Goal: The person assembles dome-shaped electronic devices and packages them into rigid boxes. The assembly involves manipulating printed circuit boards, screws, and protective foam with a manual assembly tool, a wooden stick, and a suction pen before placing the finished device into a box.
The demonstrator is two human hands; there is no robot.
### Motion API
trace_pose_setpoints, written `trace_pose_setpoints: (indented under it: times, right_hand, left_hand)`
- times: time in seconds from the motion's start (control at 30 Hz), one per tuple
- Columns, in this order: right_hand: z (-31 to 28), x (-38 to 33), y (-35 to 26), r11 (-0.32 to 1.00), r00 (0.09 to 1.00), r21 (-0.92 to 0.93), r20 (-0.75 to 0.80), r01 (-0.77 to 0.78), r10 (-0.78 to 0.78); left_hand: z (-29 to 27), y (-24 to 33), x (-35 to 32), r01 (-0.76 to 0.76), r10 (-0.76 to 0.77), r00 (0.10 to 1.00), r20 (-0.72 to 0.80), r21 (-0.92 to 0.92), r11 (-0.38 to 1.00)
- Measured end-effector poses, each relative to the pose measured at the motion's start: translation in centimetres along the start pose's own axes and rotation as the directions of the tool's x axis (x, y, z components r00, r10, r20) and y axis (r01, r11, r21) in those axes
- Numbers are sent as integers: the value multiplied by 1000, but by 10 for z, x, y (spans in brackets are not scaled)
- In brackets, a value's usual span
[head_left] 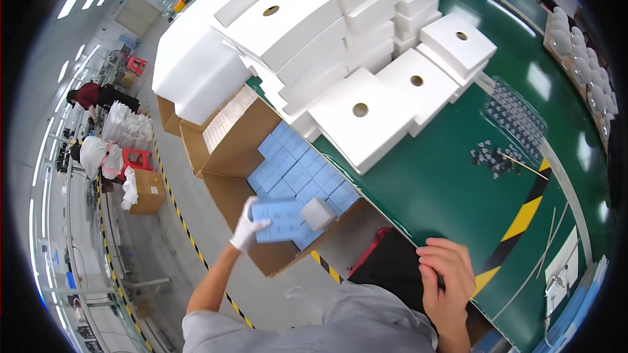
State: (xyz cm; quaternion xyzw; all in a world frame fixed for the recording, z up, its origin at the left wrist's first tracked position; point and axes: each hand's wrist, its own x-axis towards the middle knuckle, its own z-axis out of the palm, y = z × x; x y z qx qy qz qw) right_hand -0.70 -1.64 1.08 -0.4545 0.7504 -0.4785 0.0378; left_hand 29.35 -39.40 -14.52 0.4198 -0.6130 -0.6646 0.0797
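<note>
My left hand point(245, 227), in a white glove, grips a light-blue box point(278, 219) by its left edge, with the thumb on its face. The box is held over an uncovered cardboard carton point(226, 199). Packed inside that carton are rows of similar blue boxes point(294, 173). A small whitish box point(317, 214) lies on top of them, beside the held one. Bare and empty, my right hand point(448, 278) hovers near the edge of the green table point(418, 183), its fingers loosely bent and the thumb apart from them.
White foam blocks with round holes point(360, 114) are stacked on the table's far side. Small dark parts point(494, 159) and a clear tray point(517, 111) lie to the right. Another carton section point(226, 117) holds white pieces. At far left, a person point(88, 95) bends over.
</note>
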Motion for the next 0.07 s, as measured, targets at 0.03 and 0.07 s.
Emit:
trace_pose_setpoints:
  times: [0.03,0.07]
  right_hand:
    - [3,3,-1,996,998,-90,53,19,-15]
    - [9,11,-9,970,995,-245,96,-3,27]
  left_hand:
    - [-29,-1,22,67,-63,997,-41,109,992]
    - [-62,-3,46,139,-123,989,-85,209,968]
